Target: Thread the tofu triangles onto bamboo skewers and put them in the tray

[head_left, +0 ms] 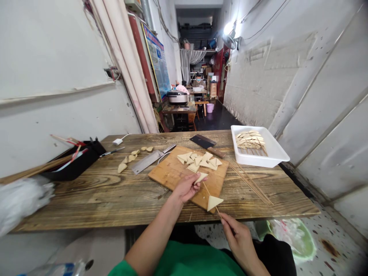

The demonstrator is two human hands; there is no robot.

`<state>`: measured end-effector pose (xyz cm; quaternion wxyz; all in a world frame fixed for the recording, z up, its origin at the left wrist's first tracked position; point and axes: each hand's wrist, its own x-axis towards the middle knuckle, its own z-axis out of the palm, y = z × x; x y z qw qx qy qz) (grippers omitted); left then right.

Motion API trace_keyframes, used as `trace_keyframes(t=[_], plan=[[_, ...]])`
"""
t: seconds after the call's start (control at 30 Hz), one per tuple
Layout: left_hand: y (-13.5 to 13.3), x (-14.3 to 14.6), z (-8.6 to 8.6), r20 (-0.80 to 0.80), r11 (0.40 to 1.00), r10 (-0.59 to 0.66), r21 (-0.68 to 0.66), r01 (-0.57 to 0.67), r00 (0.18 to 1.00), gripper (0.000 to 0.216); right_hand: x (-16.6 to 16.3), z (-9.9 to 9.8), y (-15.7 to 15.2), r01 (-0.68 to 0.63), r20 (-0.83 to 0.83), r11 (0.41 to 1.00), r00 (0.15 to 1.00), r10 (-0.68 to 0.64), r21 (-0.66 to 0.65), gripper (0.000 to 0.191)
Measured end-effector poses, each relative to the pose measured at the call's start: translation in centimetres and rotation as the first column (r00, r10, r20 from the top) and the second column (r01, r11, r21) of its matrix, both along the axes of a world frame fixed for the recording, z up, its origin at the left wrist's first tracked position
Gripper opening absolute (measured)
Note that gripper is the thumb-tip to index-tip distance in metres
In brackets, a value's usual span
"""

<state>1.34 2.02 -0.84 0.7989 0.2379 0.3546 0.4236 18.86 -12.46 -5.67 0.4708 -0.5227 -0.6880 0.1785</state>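
A skewer (pixel 206 187) is clamped low by the right hand (pixel 237 234), seemingly for control; a pale triangle (pixel 202 177) is pinched at its tip by the left hand (pixel 186 188).

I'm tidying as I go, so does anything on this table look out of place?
Perhaps the pale pieces left of the silver-bladed cleaver: they lie directly on the wooden tabletop, while loose triangles sit on the cutting board.

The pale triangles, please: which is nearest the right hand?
The triangle on the skewer by the right hand; others are farther, in the left hand or on the cutting board.
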Motion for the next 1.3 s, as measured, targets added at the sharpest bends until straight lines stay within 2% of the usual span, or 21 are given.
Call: trace_keyframes(t=[0.77, 1.03, 1.3], plan=[[-0.6, 0.2, 0.1, -0.033, 0.998, -0.046, 0.047, 0.048, 0.998, 0.011, -0.1, 0.3, 0.1, 0.006, -0.002, 1.0, 1.0, -0.006, 0.003, 0.026], [-1.3, 0.6, 0.2, -0.096, 0.993, -0.057, 0.099, 0.066, 0.994, 0.018, -0.4, 1.0, -0.2, 0.048, -0.014, 0.999, 0.999, -0.048, -0.002, 0.031], [-1.9, 1.1, 0.0, -0.138, 0.986, -0.075, 0.138, 0.094, 0.988, 0.026, -0.6, 0.6, -0.3, 0.054, -0.03, 0.998, 0.998, -0.053, 0.021, 0.027]])
